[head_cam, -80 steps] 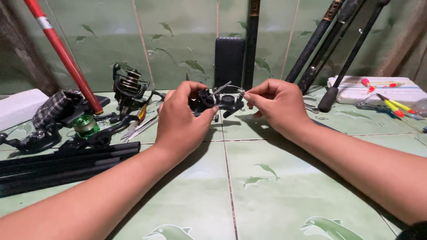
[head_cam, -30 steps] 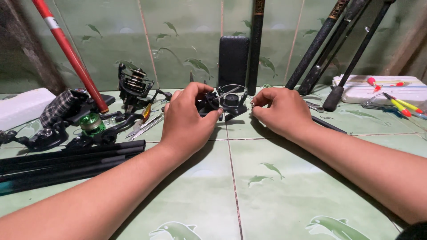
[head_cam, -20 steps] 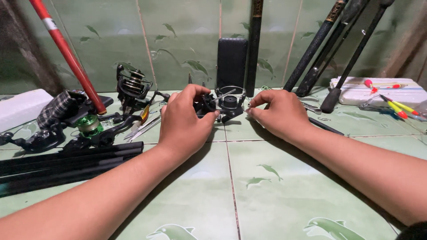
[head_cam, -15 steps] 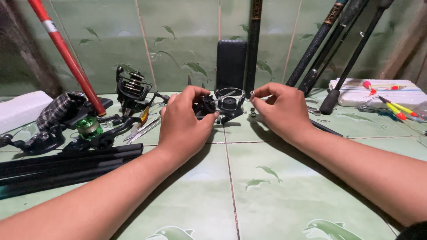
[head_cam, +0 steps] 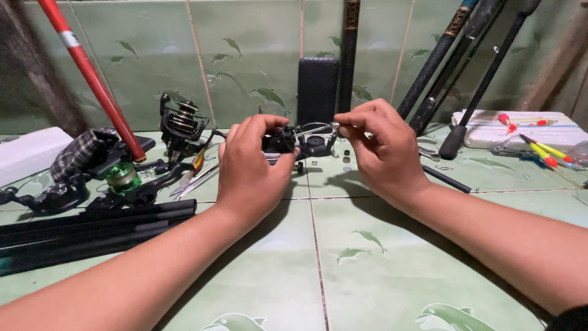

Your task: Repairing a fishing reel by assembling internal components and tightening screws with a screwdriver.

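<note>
Here, both hands work a black fishing reel on green tiles.
Left hand clamps its rigid body; right hand pinches the thin wire bail (springy, likely bendable).

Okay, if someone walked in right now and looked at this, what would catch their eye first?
Probably the two hands in the middle: the left hand grips a small black fishing reel while the right hand pinches its thin wire arm. Next, the red rod leaning on the green tiled wall at left, above a cluster of reels.
</note>
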